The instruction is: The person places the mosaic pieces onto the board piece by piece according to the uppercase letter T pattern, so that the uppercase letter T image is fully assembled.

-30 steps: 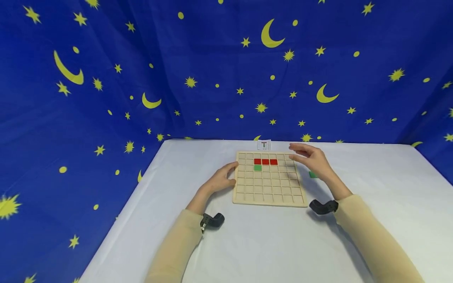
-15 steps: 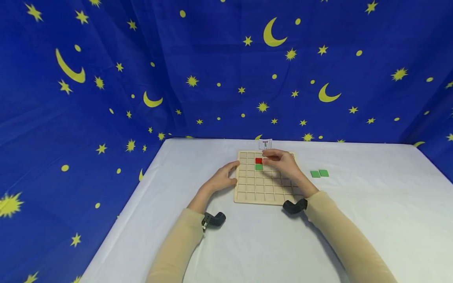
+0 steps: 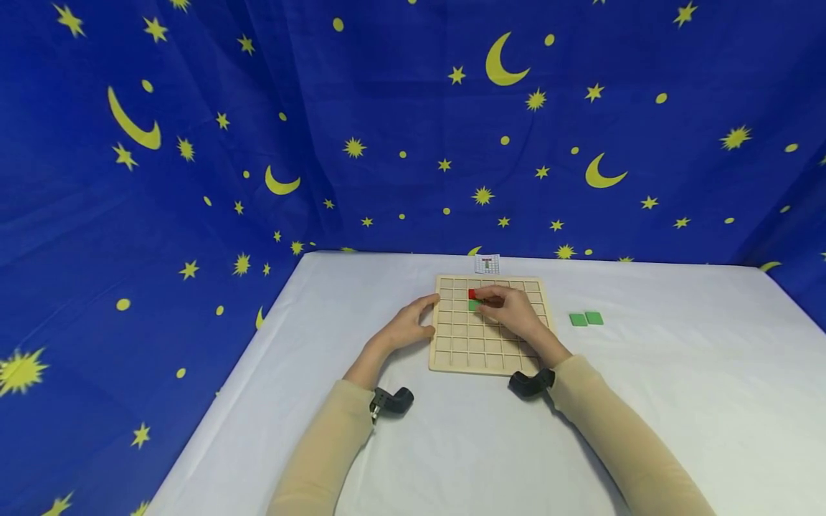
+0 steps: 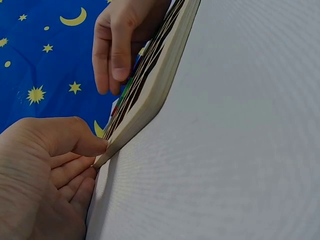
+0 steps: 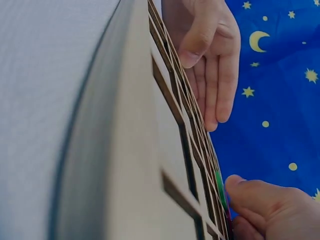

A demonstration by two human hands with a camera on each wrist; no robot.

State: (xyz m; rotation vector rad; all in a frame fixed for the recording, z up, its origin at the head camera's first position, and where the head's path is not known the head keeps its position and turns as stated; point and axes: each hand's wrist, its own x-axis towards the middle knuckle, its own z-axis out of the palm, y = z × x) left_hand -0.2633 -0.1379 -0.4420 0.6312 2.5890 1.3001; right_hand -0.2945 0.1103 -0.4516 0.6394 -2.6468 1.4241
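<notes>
In the head view my left hand (image 3: 408,326) lies at the left edge of a pale wooden grid board (image 3: 458,362), thumb and forefinger spread apart and both touching the rim. My right hand (image 3: 519,315) reaches over the board's upper middle, its thumb and forefinger a little apart. Their tips are right at a red tile (image 3: 472,294) and the green tile (image 3: 473,306) just below it. Other tiles in the red row are hidden beneath that hand. In the right wrist view, the right thumb (image 5: 235,182) is beside the green tile (image 5: 221,187).
A small printed card (image 3: 487,264) stands behind the board. Two green tiles (image 3: 586,319) lie on the white tabletop (image 3: 645,401) to its right. A blue cloth (image 3: 400,107) with yellow moons and stars surrounds the table.
My right hand has come left from the board's right side, first over the red row, then slightly down to the green tile. The two loose green tiles are now uncovered. My left hand has stayed put.
</notes>
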